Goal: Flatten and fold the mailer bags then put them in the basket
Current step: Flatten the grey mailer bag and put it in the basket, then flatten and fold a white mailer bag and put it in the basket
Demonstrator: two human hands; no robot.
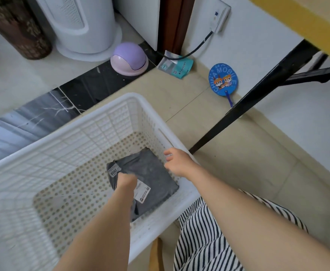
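Mailer bag (150,178), grey and folded, lies in the basket's (105,114) right corner. Left hand (126,181) grips its left edge. Right hand (176,163) hovers above the right rim, fingers loose and holding nothing.

Ahead of me, a lilac domed bin (129,59) sits on the black floor strip (93,89), beside a white tower appliance (78,26). A teal packet (174,65) and a blue hand fan (223,79) lie on the floor near a black table leg (244,106). My striped garment (205,237) shows bottom right.
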